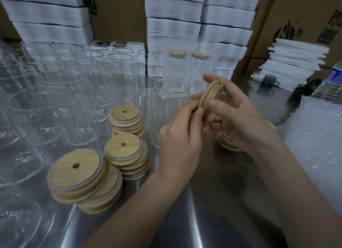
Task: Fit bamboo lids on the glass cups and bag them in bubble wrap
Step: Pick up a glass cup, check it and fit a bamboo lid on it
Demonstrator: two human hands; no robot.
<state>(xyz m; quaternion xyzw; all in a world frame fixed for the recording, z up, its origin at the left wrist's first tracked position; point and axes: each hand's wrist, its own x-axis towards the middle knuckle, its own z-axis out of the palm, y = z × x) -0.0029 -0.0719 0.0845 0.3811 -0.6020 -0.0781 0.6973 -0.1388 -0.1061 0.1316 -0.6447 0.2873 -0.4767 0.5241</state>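
Observation:
A round bamboo lid point(211, 95) stands on edge in mid-air above the steel table, held between both hands. My right hand point(235, 116) grips it from the right with the thumb along the near rim. My left hand point(182, 136) pinches its lower left rim. Just left of the lid stands an open glass cup point(171, 107) with no lid. Three stacks of bamboo lids point(127, 153) with straw holes sit at the lower left. More lids point(228, 143) lie under my right hand. Two cups wrapped in bubble wrap point(188, 66) stand behind.
Several bare glass cups point(74, 92) crowd the left half of the steel table point(212, 201). A pile of bubble wrap bags point(318, 133) lies at the right. White foam sheets point(296, 60), cardboard boxes, a dark mug point(269, 82) and a water bottle point(331, 79) stand behind.

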